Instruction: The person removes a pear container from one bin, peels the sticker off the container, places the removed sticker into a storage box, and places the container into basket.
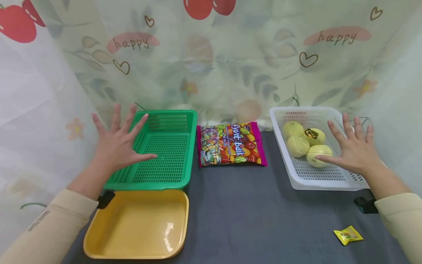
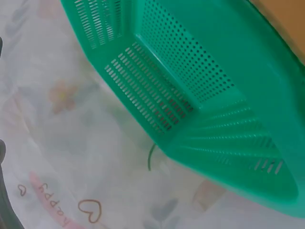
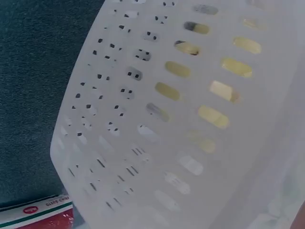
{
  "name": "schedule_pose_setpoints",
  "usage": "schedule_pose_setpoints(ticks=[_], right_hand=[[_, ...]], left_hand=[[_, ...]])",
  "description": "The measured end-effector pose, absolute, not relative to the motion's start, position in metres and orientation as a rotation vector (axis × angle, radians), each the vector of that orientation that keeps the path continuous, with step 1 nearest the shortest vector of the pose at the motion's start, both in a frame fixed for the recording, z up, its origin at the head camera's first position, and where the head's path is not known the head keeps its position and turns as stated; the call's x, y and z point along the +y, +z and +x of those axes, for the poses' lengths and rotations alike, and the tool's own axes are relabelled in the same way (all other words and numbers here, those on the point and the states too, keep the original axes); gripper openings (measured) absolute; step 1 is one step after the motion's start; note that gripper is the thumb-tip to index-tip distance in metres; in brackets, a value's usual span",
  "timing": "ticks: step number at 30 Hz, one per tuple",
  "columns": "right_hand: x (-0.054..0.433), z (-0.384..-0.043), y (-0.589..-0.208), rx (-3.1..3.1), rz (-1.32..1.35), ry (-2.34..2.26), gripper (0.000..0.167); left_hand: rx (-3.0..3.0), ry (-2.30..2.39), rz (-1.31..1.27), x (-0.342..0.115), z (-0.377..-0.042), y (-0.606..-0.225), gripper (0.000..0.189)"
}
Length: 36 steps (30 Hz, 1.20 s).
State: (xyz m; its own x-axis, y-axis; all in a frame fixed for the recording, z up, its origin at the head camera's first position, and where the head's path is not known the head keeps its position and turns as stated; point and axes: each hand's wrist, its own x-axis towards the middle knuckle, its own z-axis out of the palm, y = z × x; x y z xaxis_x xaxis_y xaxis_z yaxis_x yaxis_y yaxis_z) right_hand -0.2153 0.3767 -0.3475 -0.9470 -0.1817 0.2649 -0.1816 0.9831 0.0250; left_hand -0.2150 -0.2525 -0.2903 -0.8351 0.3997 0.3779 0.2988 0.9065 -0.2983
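Fingers spread wide, my left hand (image 1: pixel 117 146) hovers over the left side of a green plastic basket (image 1: pixel 158 185), holding nothing. The basket's slotted walls fill much of the left wrist view. My right hand (image 1: pixel 357 152), also with spread fingers and nothing in it, is over the right side of a white plastic basket (image 1: pixel 283 154). Several pale yellow-green round fruits (image 1: pixel 298 146) sit in the white basket, one with a dark label; the right thumb overlaps the front fruit in the head view. Through the white basket's slots, yellow shows in the right wrist view.
Between the baskets lies a colourful fruit candy bag (image 1: pixel 232 144) with pink ends. A yellow tray (image 1: pixel 132 223) stands in front of the green basket. One small yellow wrapped candy (image 1: pixel 348 235) lies on the dark tabletop (image 1: pixel 247 212) at front right. Printed curtains (image 1: pixel 224 73) enclose the back and sides.
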Motion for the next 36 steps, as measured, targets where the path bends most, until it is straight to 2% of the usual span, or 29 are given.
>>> schedule_pose_setpoints(ticks=[6,11,17,26,36], right_hand=[[0.377,-0.218,-0.349,-2.899,0.264,0.134,0.107],[0.373,-0.225,-0.349,-2.979,0.275,0.347,0.103],[0.369,-0.237,-0.346,-3.083,0.242,0.506,0.104],[0.375,-0.254,-0.335,-3.180,0.146,0.751,0.101],[0.386,-0.256,-0.316,-3.261,0.058,0.906,0.097]], left_hand=[[-2.662,0.442,-0.496,-0.238,-0.224,-0.290,0.114],[-2.660,0.410,-0.581,-0.219,-0.234,-0.292,0.111],[-2.647,0.342,-0.725,-0.182,-0.249,-0.294,0.108],[-2.667,0.315,-0.804,-0.125,-0.259,-0.298,0.102],[-2.714,0.310,-0.842,-0.089,-0.268,-0.303,0.099]])
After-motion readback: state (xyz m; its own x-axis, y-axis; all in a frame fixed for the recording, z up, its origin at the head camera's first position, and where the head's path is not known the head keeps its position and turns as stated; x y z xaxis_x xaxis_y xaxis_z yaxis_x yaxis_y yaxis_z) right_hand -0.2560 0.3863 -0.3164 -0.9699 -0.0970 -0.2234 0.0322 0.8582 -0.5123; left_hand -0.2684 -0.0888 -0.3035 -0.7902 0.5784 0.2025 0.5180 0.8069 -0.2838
